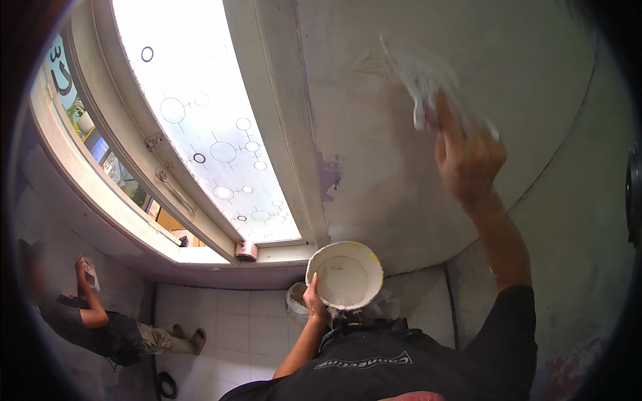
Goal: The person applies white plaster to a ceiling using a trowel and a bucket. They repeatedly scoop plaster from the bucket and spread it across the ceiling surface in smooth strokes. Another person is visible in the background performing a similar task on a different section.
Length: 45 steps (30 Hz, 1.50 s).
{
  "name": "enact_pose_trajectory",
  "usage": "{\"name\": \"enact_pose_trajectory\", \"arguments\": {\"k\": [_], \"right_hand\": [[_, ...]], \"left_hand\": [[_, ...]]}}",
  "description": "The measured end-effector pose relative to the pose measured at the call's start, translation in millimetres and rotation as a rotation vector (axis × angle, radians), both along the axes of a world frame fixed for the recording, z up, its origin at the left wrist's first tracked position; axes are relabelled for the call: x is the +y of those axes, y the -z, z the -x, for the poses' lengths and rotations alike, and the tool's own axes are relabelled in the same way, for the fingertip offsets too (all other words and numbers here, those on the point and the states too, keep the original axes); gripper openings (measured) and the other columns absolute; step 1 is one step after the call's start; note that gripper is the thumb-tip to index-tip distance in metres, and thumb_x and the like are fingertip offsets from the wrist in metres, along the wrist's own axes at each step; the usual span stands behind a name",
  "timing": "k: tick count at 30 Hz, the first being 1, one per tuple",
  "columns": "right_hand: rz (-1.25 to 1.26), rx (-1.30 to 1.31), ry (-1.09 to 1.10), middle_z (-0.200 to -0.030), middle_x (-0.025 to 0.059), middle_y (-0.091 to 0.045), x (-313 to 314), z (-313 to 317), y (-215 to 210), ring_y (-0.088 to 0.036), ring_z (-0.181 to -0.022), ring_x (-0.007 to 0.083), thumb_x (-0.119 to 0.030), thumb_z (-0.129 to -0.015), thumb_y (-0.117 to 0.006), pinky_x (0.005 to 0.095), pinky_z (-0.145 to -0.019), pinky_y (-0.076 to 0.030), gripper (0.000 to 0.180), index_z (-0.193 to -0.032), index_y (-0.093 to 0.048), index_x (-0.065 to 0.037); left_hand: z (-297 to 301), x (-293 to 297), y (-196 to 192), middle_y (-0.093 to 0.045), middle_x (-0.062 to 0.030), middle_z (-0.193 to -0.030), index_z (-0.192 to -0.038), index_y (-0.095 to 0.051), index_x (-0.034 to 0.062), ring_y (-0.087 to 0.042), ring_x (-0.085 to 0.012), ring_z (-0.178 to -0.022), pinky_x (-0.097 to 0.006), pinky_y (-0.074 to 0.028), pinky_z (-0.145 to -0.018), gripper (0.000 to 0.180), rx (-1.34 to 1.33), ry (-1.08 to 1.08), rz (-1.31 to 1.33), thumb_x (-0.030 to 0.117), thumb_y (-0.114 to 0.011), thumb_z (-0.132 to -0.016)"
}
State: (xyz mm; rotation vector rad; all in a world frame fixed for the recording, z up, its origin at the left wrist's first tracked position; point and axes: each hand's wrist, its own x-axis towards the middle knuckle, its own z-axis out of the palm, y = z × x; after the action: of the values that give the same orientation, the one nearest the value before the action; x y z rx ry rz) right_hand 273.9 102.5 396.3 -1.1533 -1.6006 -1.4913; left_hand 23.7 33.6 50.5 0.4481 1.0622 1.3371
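Right hand [467,155] gripping blurred putty knife [420,93], blade angled up-left on wall [374,154], left hand [313,302] holding bucket [345,275] rim

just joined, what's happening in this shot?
A person is spreading white filler on a wall. The right hand presses a blurred scraper against the wall, high up. The left hand holds a round tub of white paste by its rim, near the chest. A frosted window is on the left. Another person works on the wall at lower left.
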Motion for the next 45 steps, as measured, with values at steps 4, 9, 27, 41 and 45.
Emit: {"name": "enact_pose_trajectory", "arguments": {"k": [4, 9, 27, 41, 45], "right_hand": [[-0.144, -0.093, 0.149, -0.102, 0.0134, -0.067, 44, 5, -35, -0.066, -0.072, 0.0219, -0.008, -0.076, -0.061, 0.0317, -0.061, -0.053, 0.04, -0.116, -0.063, -0.01], [-0.038, -0.205, 0.456, -0.107, 0.0184, -0.065, 78, 2, 11, -0.068, -0.087, 0.026, -0.02, -0.084, -0.056, 0.0364, -0.066, -0.055, 0.033, -0.113, -0.063, -0.005], [-0.174, 0.264, 0.243, -0.074, 0.0121, -0.066, 37, -59, -97, -0.062, -0.06, 0.029, -0.026, -0.095, -0.047, 0.0366, -0.057, -0.05, 0.036, -0.12, -0.058, -0.004], [0.491, -0.188, -0.207, -0.112, 0.0116, -0.064, 1, 58, 81, -0.066, -0.082, 0.0213, -0.021, -0.081, -0.062, 0.0388, -0.075, -0.053, 0.039, -0.118, -0.062, -0.008], [0.202, -0.135, -0.148, -0.115, 0.0125, -0.063, -3, 22, 18, -0.065, -0.085, 0.0236, -0.011, -0.078, -0.063, 0.0371, -0.077, -0.051, 0.04, -0.118, -0.061, -0.007]], "left_hand": [[0, 2, -4, -0.058, -0.012, -0.114, -0.121, -0.053, -0.0038, -0.057, -0.0224, -0.102, -0.035, -0.045, -0.087, 0.055, 0.031, 0.012, 0.014, 0.04, -0.056, -0.088], [-3, 1, -4, -0.059, -0.0114, -0.113, -0.119, -0.055, -0.004, -0.057, -0.0206, -0.1, -0.034, -0.045, -0.086, 0.053, 0.054, -0.016, -0.018, 0.04, -0.055, -0.088], [-1, -10, 2, -0.057, -0.0139, -0.117, -0.125, -0.049, -0.0044, -0.057, -0.0233, -0.105, -0.034, -0.045, -0.088, 0.055, 0.036, -0.059, -0.074, 0.039, -0.049, -0.091], [11, -18, 14, -0.06, -0.0129, -0.114, -0.123, -0.051, -0.0038, -0.059, -0.0224, -0.102, -0.033, -0.045, -0.088, 0.052, 0.01, -0.181, -0.08, 0.039, -0.046, -0.093], [13, -18, 18, -0.059, -0.0128, -0.114, -0.123, -0.051, -0.0036, -0.058, -0.0223, -0.103, -0.033, -0.045, -0.088, 0.052, 0.036, -0.224, -0.071, 0.039, -0.047, -0.093]]}}
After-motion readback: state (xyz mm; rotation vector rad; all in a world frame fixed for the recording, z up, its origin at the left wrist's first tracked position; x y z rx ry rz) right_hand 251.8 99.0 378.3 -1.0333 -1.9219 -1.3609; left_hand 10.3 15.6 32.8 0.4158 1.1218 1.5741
